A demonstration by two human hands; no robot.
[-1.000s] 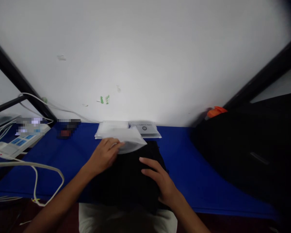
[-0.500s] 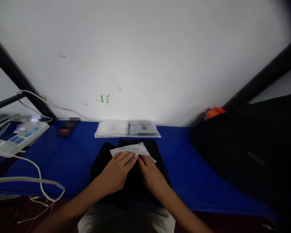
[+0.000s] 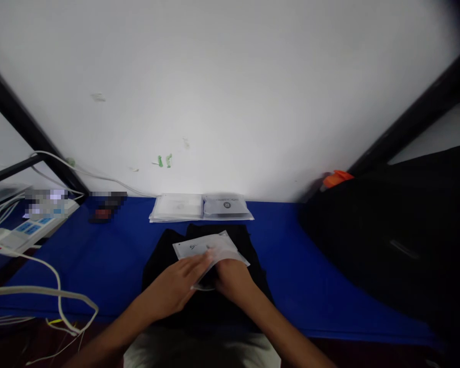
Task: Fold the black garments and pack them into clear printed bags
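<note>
A frosted plastic bag (image 3: 193,248) with dark print lies over black folded cloth (image 3: 249,286) in front of me. My left hand (image 3: 180,283) grips the bag's near left edge, its fingers on top of the plastic. The bag's mouth gapes toward me. Into that mouth reaches my right hand (image 3: 232,276); the plastic covers its fingers, so their pose is hidden.
Against the white wall, a stack of white bags (image 3: 178,207) lies beside a printed frosted bag (image 3: 228,207) on the blue tabletop (image 3: 287,266). A power strip (image 3: 32,227) with white cables is at left. A large black bag (image 3: 375,240) fills the right side.
The plastic bag's mouth has opened wider and its near edge has lifted. My right hand has gone from the bag's edge into its mouth. My left hand still has hold of the bag.
</note>
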